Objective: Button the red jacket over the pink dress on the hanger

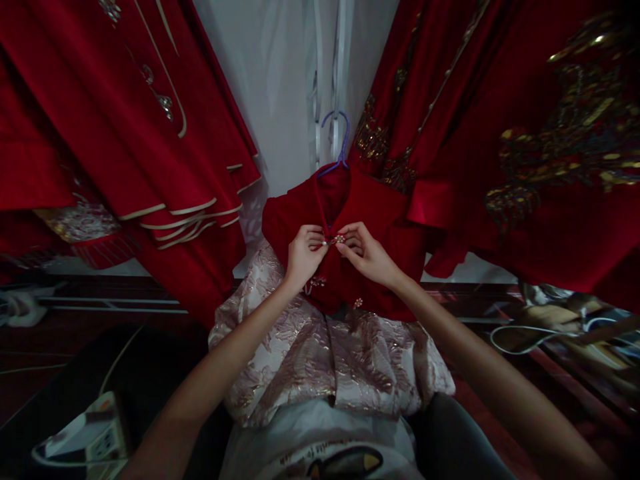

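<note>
A short red jacket (370, 207) hangs in front of me on a purple hanger (342, 140). My left hand (306, 252) pinches the pearl-tipped end of a beaded clasp at the jacket's front, below the neckline. Close beside it, my right hand (367, 252) has thumb and fingertips on the flower-shaped beaded clasp (339, 239). The two fingertips almost meet; whether the clasp's halves are joined I cannot tell. Lower on the jacket are another beaded clasp piece (317, 283) to the left and a small beaded flower (358, 303) to the right.
Pale brocade fabric (345, 367) with a metallic pattern lies across my lap. Red garments (150, 133) with light piping hang at left, and red garments with gold sequins (575, 133) at right. A white power strip (95, 433) with a cable sits at lower left.
</note>
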{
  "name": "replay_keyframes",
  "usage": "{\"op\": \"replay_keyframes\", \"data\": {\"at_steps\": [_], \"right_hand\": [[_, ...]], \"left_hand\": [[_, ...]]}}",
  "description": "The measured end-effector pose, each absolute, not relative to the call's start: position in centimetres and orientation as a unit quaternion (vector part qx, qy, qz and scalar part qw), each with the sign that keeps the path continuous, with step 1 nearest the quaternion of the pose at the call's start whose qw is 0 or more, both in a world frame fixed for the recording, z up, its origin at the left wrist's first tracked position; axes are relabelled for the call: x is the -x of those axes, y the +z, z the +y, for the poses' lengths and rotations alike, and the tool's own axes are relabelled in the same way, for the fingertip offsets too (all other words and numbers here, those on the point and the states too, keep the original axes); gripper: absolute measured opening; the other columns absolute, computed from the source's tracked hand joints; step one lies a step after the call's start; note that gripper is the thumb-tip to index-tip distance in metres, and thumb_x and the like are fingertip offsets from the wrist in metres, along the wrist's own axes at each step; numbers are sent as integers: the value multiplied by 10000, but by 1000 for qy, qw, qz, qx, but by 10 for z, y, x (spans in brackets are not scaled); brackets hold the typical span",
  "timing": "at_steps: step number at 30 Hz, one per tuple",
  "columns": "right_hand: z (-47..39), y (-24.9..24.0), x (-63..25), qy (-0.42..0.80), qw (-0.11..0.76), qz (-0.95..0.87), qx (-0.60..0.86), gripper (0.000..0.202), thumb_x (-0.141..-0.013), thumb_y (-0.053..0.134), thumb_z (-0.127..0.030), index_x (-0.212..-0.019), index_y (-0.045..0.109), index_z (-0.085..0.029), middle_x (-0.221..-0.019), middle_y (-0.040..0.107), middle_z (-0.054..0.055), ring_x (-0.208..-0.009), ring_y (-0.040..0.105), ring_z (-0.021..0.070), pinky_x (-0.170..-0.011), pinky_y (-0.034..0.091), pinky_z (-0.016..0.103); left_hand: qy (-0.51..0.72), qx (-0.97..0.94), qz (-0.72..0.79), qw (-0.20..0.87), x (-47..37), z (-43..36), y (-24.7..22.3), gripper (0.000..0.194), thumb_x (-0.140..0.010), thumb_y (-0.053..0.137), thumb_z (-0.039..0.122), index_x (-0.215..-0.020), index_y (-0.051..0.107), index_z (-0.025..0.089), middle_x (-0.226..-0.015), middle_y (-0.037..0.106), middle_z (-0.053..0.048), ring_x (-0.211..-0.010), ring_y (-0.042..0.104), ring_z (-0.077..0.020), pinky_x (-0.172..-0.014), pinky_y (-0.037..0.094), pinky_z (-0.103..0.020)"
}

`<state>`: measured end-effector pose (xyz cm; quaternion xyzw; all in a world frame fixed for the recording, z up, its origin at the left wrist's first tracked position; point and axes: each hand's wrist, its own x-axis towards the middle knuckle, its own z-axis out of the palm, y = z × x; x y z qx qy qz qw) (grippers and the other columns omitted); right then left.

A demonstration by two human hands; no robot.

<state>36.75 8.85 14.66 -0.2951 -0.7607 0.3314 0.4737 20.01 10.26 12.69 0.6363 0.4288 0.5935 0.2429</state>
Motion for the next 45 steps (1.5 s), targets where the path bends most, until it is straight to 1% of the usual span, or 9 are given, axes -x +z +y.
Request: {"op": "replay_keyframes", "data": {"at_steps": [2, 5, 11, 15, 19, 28, 32, 40, 45], "right_hand": [[88, 146, -367, 332, 478, -757, 296, 239, -858, 545, -405, -1012, 445, -251, -953, 571, 35, -840, 592, 153, -706, 536, 299], [88, 148, -368, 324, 479, -759, 299, 229, -874, 523, -428, -1000, 454, -249, -950, 587, 42, -855, 603, 163, -725, 543, 316], [86, 155, -369, 260, 468, -784, 316, 212, -888, 500, -428, -988, 447, -248, -967, 605, 56, -862, 624, 188, -730, 540, 348], [86, 158, -368, 232, 483, -781, 321, 198, -890, 504, -408, -974, 429, -245, -966, 610, 61, -847, 638, 192, -706, 544, 344], [84, 158, -367, 234, 513, -756, 332, 235, -861, 551, -429, -945, 433, -244, -948, 628, 61, -844, 652, 199, -723, 570, 364], [81, 155, -368, 283, 569, -686, 355, 259, -795, 639, -424, -934, 594, -210, -991, 686, 54, -908, 678, 206, -821, 575, 374], [85, 151, -369, 293, 586, -669, 351, 279, -748, 693, -400, -904, 606, -185, -939, 698, 58, -860, 689, 200, -786, 582, 352], [92, 150, -372, 322, 578, -669, 337, 281, -715, 727, -359, -897, 605, -183, -920, 695, 52, -854, 687, 192, -776, 585, 333], [96, 148, -376, 324, 561, -687, 330, 263, -743, 701, -323, -934, 582, -188, -923, 683, 50, -875, 675, 182, -822, 569, 344]], "left_hand": [[623, -597, 426, 272, -203, 100, 126, 292, -689, 656, 138, -906, 473, 203, -793, 638, 1, -744, 650, -115, -730, 532, -251], [611, -611, 418, 279, -206, 96, 128, 163, -713, 649, 180, -804, 516, 201, -776, 659, 2, -739, 660, -119, -725, 543, -257], [582, -666, 398, 243, -203, 90, 137, 65, -755, 619, 215, -818, 604, 207, -796, 680, -2, -736, 668, -121, -689, 560, -250], [537, -722, 382, 211, -198, 82, 150, 100, -762, 595, 186, -857, 623, 200, -819, 691, -12, -744, 675, -127, -754, 572, -283], [509, -757, 368, 178, -197, 78, 163, 102, -775, 607, 222, -872, 631, 204, -836, 700, -25, -757, 677, -140, -757, 574, -298], [473, -788, 383, 94, -201, 89, 167, 78, -788, 601, 228, -851, 629, 193, -801, 706, -19, -741, 678, -141, -739, 547, -279], [452, -801, 384, 80, -201, 89, 167, 88, -788, 593, 213, -862, 628, 181, -808, 712, -22, -762, 682, -144, -728, 540, -264], [373, -848, 375, 12, -197, 89, 181, 107, -802, 561, 203, -858, 640, 158, -772, 706, -30, -691, 668, -135, -650, 512, -236], [310, -881, 353, -47, -197, 88, 192, 94, -800, 544, 174, -779, 633, 152, -710, 675, -30, -625, 631, -136, -609, 481, -244]]}}
